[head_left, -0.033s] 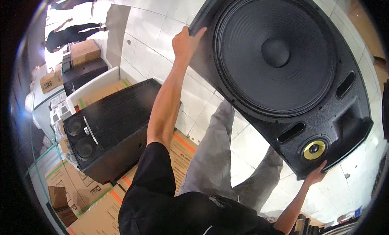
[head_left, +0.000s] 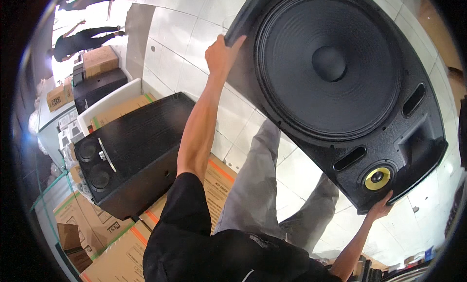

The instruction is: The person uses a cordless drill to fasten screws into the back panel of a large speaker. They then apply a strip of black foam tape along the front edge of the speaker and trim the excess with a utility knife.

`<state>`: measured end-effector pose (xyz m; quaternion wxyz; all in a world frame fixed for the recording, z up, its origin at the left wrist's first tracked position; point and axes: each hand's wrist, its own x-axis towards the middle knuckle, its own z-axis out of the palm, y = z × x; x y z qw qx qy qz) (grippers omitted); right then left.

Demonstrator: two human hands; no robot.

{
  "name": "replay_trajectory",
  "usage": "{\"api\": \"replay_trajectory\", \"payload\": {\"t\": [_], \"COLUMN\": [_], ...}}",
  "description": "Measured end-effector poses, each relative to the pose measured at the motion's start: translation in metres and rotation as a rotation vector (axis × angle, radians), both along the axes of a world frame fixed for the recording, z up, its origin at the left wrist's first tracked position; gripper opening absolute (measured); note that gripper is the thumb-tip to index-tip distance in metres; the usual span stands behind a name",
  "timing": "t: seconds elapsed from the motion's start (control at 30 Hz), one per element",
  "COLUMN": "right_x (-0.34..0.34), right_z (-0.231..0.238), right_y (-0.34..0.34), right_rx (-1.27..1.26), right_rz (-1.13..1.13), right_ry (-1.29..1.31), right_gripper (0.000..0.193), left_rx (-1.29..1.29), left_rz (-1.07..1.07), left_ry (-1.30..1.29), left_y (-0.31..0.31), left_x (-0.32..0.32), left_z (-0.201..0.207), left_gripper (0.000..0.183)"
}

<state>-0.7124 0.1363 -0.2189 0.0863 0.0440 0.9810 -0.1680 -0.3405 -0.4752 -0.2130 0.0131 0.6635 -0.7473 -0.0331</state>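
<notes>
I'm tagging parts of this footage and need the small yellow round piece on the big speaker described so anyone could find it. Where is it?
Start from the big black speaker cabinet held up by the left hand and right hand. Below its large black cone, near the corner by the right hand, sits the small yellow tweeter. It is the only yellow part on the black front.

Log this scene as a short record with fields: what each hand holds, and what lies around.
held item: large black loudspeaker cabinet, big woofer cone and a small yellow tweeter, raised and tilted
left hand: fingers gripping the cabinet's upper left edge
right hand: supporting the lower corner near the tweeter
left of the person: second black speaker cabinet lying on cardboard boxes
floor: white tiles
background: a person standing far left
</notes>
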Motion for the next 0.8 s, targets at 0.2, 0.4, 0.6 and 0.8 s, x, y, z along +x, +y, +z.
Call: {"api": "replay_trajectory", "payload": {"t": [0.2,0.4,0.6,0.8], "right_x": [-0.031,-0.026,-0.021,-0.013], "right_z": [-0.001,-0.004,-0.005,-0.001], "right_y": [0.013,0.006,-0.001,-0.015], "right_rx": [0.008,0.118,0.254,0.143], "right_rz": [0.022,0.011,-0.036,-0.018], "right_ry": [-0.028,0.01,0.032,0.095], "right_gripper": [0.07,0.08,0.073,0.065], "left_rx": [-0.053,-0.09,-0.1,-0.033], "left_rz": [0.09,0.005,-0.098,-0.078], "left_ry": [0.011,0.044,0.102,0.126], "left_y": [0.048,0.033,0.018,0.006], "left_x": [0.029,0.021,0.014,-0.006], "left_z": [-0.015,-0.019,-0.022,-0.013], "left_gripper": [0.072,0.069,0.063,0.06]}}
